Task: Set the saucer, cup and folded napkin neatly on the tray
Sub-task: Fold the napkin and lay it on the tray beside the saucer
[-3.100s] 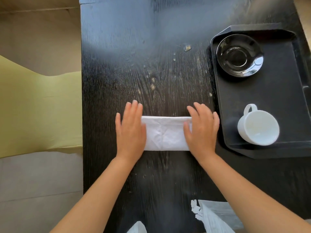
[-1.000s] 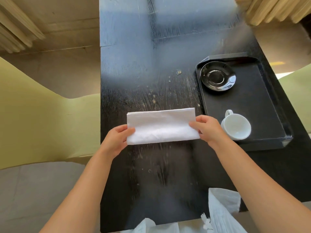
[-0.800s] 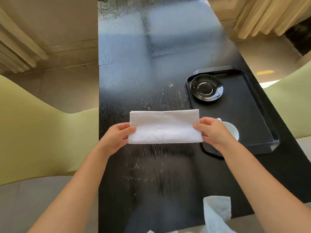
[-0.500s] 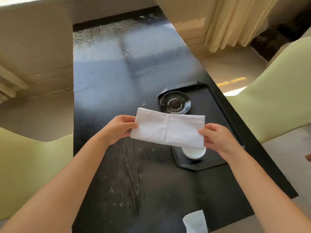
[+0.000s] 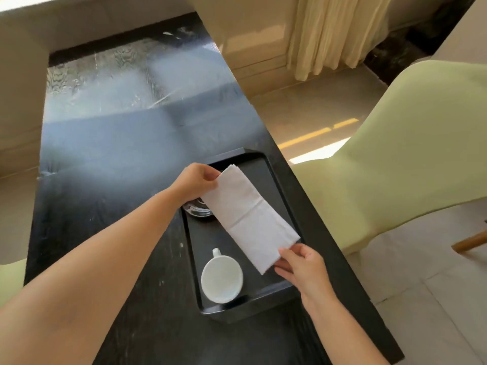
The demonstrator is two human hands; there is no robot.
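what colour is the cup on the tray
White. The cup shows clearly against the black tray in the head view.

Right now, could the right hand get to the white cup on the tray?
Probably yes: the right hand is close beside the cup, with bare tray between them. But its grip is taken by the napkin, so it must let go first.

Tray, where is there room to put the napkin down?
The tray is bare along its right side, under the napkin, between cup and right rim. The left side is crowded: saucer far, cup near.
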